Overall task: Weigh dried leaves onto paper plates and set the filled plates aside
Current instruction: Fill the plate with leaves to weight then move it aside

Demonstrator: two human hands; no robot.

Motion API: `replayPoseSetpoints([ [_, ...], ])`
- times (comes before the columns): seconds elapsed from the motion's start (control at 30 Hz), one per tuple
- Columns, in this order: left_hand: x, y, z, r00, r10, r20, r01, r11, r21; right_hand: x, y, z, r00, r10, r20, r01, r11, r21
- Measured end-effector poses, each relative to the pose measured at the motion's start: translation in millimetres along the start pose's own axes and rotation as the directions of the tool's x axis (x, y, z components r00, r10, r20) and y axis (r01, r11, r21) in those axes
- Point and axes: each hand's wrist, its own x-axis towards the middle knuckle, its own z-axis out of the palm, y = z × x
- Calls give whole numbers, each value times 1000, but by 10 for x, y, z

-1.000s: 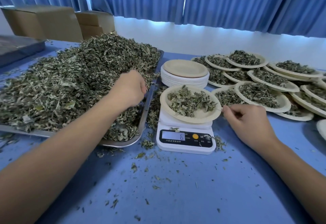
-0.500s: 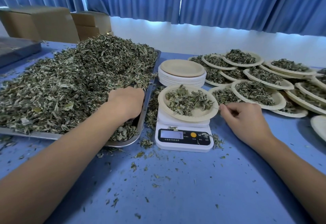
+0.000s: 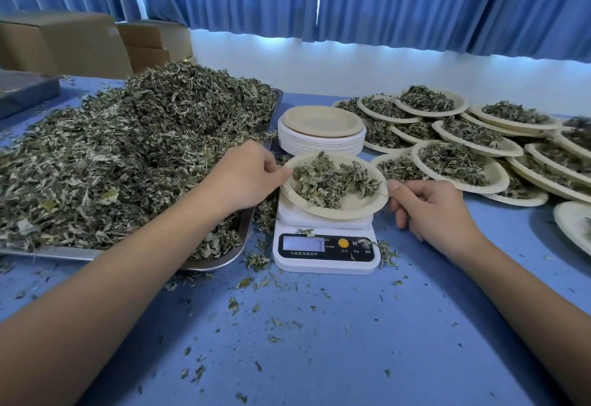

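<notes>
You have the paper plate (image 3: 332, 214) by both sides. Your left hand (image 3: 246, 178) pinches its left rim with the thumb on top. Your right hand (image 3: 428, 210) has its thumb on the right rim and its fingers curled below. The plate sits over the white scale (image 3: 326, 260), near the middle of the counter (image 3: 319, 341). I can't tell whether it rests on the platform or is just clear of it, and the display is too blurred to read.

Expect almost no weight. The plate is thin pressed fibre, shallow and round with a low raised lip, so it will likely flex if you squeeze or lift from one edge only. Opposite rims, as you have them, look like the right hold. Keep it level, because the dried leaves (image 3: 332, 181) are a loose, crumpled, springy mound with nothing binding them. A tilt or a jolt would probably shed flakes, and the scraps scattered over the blue counter suggest how easily they travel.

The big heap of leaves (image 3: 128, 156) is matte grey-green and brittle-looking, and it spills over a smooth metal tray (image 3: 217, 265). Just behind the scale stands a stack of empty plates (image 3: 319, 146). The filled plates (image 3: 502, 178) overlap one another to your right, so a slot there will be shallow and uneven.
</notes>
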Motion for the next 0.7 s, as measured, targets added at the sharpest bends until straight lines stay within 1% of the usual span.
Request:
replayPoseSetpoints([
  [0.1,19,2,7,999,-29,21,29,999,-31,-24,-63,-2,998,62,16,-63,993,102],
  [0.23,41,11,1,996,-80,50,86,986,-140,-82,-128,6,987,123,100,-143,962,233],
  [0.33,65,59,-19,988,-132,81,149,953,-265,-102,-170,-20,978,169,124,-202,921,335],
  [0.4,76,127,-35,979,-151,140,193,909,-370,-116,-211,-79,972,193,133,-231,884,406],
  [0.5,112,314,3,941,-109,320,277,791,-545,-152,-265,-187,965,225,133,-261,813,521],
  [0.53,130,395,37,922,-94,376,312,756,-576,-165,-274,-231,963,242,121,-267,785,560],
  [0.6,175,577,120,888,-61,455,356,716,-600,-188,-284,-325,953,291,85,-277,721,635],
  [0.7,288,916,261,860,4,510,394,629,-670,-189,-241,-493,926,377,17,-277,648,710],
])
